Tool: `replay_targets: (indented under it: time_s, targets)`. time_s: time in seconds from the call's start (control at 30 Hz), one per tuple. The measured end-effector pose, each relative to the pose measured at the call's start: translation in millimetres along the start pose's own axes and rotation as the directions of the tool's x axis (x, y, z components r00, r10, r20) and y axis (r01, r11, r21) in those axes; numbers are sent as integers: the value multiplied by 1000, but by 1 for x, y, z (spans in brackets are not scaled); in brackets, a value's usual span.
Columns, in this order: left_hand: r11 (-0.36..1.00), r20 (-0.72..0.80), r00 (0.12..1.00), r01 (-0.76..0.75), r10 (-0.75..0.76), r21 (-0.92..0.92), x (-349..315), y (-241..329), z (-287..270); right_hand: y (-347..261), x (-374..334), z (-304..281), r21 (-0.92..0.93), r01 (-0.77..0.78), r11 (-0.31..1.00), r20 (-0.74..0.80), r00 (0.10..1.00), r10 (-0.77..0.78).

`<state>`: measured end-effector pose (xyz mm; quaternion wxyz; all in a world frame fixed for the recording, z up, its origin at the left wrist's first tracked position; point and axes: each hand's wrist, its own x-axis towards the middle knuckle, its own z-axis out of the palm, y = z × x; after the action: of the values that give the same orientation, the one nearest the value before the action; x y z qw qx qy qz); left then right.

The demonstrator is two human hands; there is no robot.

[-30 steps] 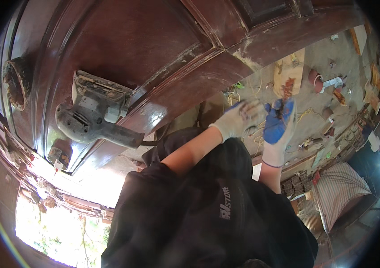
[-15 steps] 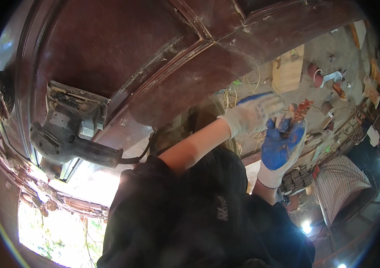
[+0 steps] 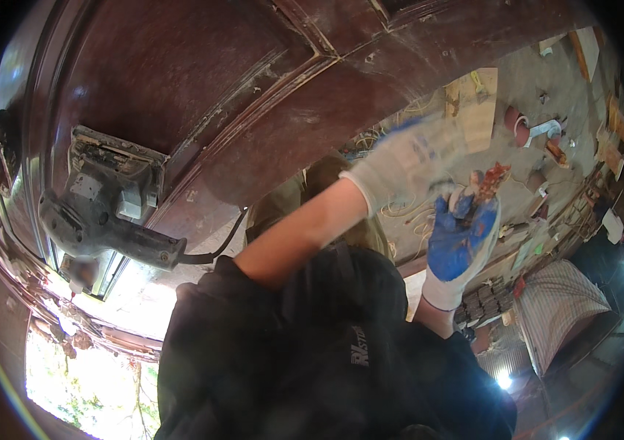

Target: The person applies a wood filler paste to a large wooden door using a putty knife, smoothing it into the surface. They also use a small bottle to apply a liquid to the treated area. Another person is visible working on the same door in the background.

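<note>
My left hand [image 3: 418, 158], in a whitish glove with blue on it, reaches across in front of the dark red-brown panelled wood [image 3: 253, 161]. Motion smears its fingers, so their pose and anything in them cannot be made out. Close below and to its right, my right hand [image 3: 459, 246] is raised with its blue-coated palm side showing. The curled fingers pinch a crumpled reddish-brown scrap [image 3: 494, 181], whose ragged end sticks out past the fingertips. A worn grey power sander [image 3: 110, 216] rests on the wood at the left, apart from both hands, its cord trailing toward me.
Beyond the wood's edge, a pale board [image 3: 477, 103] lies on the dusty floor. Near it are a reddish-brown roll [image 3: 517, 126], a whitish curved piece [image 3: 547, 132] and scattered wood scraps. Striped cloth [image 3: 558, 304] hangs at the right. A dark round knob-like part [image 3: 0, 154] is at far left.
My left hand has swung and is now blurred, its forearm shifted slightly left. The right hand keeps nearly the same place with the scrap. The sander appears a little farther left as the view shifts.
</note>
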<state>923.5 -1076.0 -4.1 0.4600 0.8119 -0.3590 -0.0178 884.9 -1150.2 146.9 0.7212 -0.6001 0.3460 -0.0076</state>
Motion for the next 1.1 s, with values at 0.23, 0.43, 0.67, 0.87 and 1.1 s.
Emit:
replay_targets:
  time_s: [0.23, 0.43, 0.67, 0.87, 1.1]
  targets:
    - [916, -248, 904, 384, -348, 116, 11, 6, -65, -2, 5, -2, -24, 24, 999, -7, 1000, -24]
    - [965, 118, 984, 99, -130, 245, -1, 0, -8, -1, 4, -9, 1, -19, 1000, 94, 995, 19]
    - [968, -125, 971, 181, -204, -175, -50, 47, -29, 4, 58, 4, -519, 87, 851, 145, 989, -13]
    - [588, -507, 704, 703, -498, 400, -77, 7, -108, 17, 128, 45, -518, 849, 103, 811, 525, -259]
    - [459, -479, 701, 711, -529, 533, -84, 2, -100, 36, 148, 53, -397, 917, -45, 886, 370, -279]
